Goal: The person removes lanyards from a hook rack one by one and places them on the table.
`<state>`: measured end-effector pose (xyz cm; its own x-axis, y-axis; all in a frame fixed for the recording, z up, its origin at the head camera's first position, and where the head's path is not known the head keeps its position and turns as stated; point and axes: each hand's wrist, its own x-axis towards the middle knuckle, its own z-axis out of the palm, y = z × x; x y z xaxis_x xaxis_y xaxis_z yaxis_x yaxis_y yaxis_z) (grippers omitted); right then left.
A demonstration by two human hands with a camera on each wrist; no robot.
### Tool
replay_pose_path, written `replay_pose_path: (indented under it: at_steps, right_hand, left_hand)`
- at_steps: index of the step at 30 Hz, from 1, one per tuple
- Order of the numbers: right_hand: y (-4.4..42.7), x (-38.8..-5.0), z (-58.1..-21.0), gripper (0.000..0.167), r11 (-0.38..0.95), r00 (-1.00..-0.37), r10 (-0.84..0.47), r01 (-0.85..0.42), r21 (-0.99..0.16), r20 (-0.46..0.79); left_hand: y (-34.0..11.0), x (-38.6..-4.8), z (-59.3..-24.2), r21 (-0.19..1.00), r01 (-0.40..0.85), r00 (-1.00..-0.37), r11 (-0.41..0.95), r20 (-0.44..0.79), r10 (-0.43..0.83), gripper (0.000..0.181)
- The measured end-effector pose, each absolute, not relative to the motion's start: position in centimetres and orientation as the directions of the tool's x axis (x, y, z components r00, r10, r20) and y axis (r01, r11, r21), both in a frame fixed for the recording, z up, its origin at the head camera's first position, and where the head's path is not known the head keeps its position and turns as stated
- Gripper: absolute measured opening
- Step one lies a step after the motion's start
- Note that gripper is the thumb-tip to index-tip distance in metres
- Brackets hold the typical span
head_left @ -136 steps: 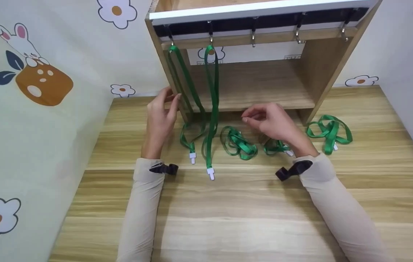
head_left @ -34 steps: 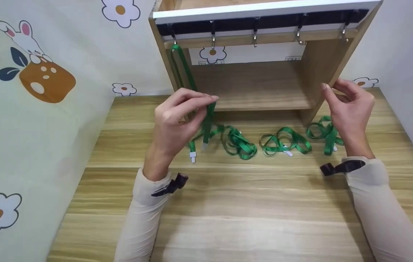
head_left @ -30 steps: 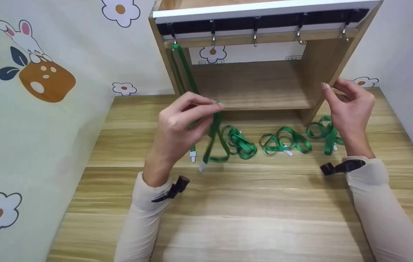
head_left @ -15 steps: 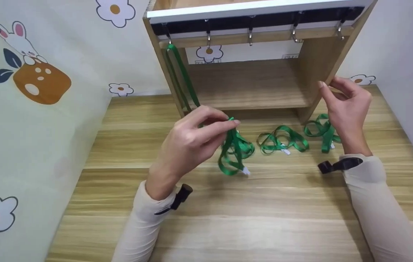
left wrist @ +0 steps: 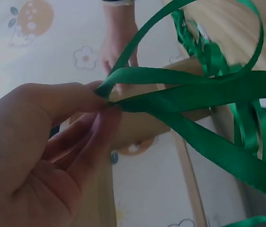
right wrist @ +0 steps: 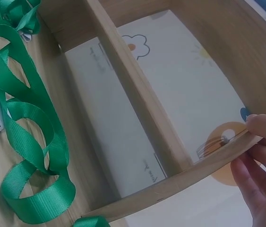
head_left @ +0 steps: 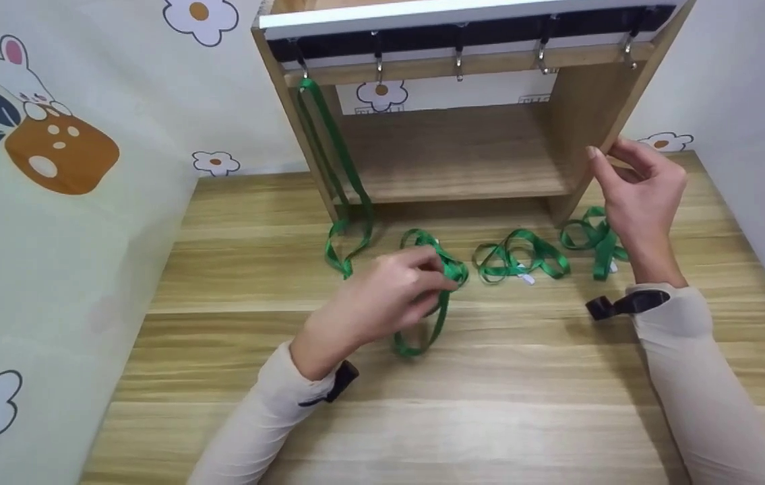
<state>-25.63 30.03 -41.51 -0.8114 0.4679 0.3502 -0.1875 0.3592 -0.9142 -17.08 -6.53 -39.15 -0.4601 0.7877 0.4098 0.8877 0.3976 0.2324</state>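
Between thumb and fingers, my left hand (head_left: 395, 289) pinches a green lanyard (head_left: 437, 330), low over the table in front of the shelf. Its strap loops out from the fingertips in the left wrist view; its clip is hidden in the head view. My right hand (head_left: 645, 188) grips the edge of the right side panel (right wrist: 189, 165) of the small wooden shelf (head_left: 456, 155), thumb on one face and fingers on the other. Another green lanyard (head_left: 348, 162) hangs from the leftmost hook (head_left: 304, 67), its lower end on the table.
Loose lanyards lie before the shelf: a bunched one (head_left: 453, 266) by my left hand, a looped one (head_left: 524, 256) with a white clip, and one (head_left: 598, 242) beside my right wrist. Bare metal hooks (head_left: 460, 64) line the black strip. Patterned walls (head_left: 52, 269) enclose the table.
A lanyard has come off the second hook into my left hand, which has carried it down and right to the tabletop. My right hand has moved to the right panel and stayed there.
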Motion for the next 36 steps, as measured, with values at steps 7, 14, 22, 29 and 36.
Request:
replay_pose_path:
  at_steps: [7, 14, 22, 29, 36]
  right_hand:
    - [30.1, -25.8, -41.6, 0.036, 0.345, -0.803, 0.465, -0.223, -0.912, 0.373]
    - [30.0, -26.0, -42.0, 0.034, 0.330, -0.803, 0.463, -0.238, -0.914, 0.376]
    - [30.1, -26.1, -42.0, 0.035, 0.345, -0.806, 0.456, -0.231, -0.910, 0.377]
    - [30.1, -25.8, -41.8, 0.036, 0.346, -0.810, 0.464, -0.207, -0.915, 0.358]
    - [30.1, -25.7, -41.8, 0.036, 0.333, -0.805, 0.467, -0.225, -0.916, 0.367]
  left_hand:
    - [-4.0, -17.5, -40.7, 0.309, 0.897, -0.402, 0.315, 0.280, 0.872, 0.019]
    - [-3.2, -18.8, -42.0, 0.370, 0.837, -0.479, 0.404, 0.138, 0.867, 0.021]
    - [-5.9, -19.5, -43.8, 0.320, 0.724, -0.648, 0.611, 0.010, 0.762, 0.022]
    - [-6.9, -19.9, -45.5, 0.353, 0.690, -0.681, 0.631, 0.024, 0.732, 0.021]
    - [-6.2, -19.6, -46.1, 0.389, 0.728, -0.618, 0.565, 0.016, 0.786, 0.021]
